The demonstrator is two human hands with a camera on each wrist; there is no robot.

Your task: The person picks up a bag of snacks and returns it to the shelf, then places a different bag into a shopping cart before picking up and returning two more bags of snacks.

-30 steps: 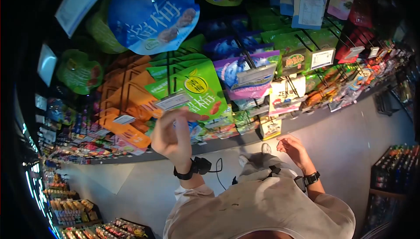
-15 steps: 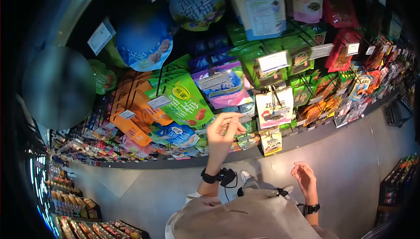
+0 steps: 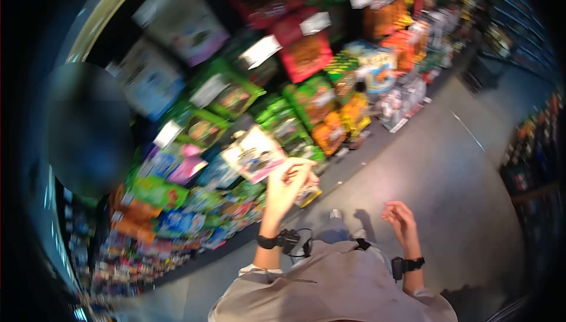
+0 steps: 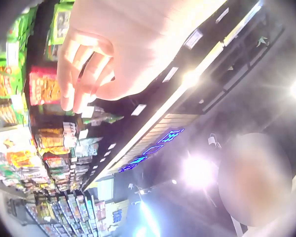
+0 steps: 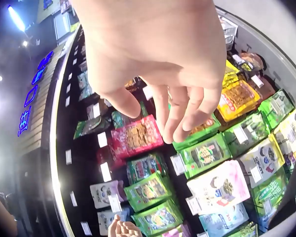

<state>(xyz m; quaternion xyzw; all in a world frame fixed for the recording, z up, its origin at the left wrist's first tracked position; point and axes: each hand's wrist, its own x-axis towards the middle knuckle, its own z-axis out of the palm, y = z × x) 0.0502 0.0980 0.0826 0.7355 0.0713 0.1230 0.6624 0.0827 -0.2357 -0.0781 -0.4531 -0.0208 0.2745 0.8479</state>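
Observation:
My left hand [image 3: 288, 183] is raised before the snack shelf, its fingers loosely curled with nothing in them. In the head view it overlaps the lower corner of a white and pink snack pouch [image 3: 253, 152]. The left wrist view shows this hand's bent fingers [image 4: 81, 74] with bare gaps between them. Lower and off to the right, my right hand [image 3: 402, 223] hangs over the floor, fingers relaxed and holding nothing. In the right wrist view, a red snack bag [image 5: 136, 138] and a green bag [image 5: 206, 154] show behind its fingertips.
Hanging snack bags with white price tags [image 3: 260, 51] fill the long shelf [image 3: 348, 174], which runs diagonally across the head view. Grey floor [image 3: 436, 186] lies beside it. Another stocked rack [image 3: 533, 145] stands at the right. A blurred round patch [image 3: 88, 127] covers the left side.
The view has swung toward the right along the shelf, with blur. My left hand has moved from in front of the green pouch to the white and pink one. Both hands stay loosely curled.

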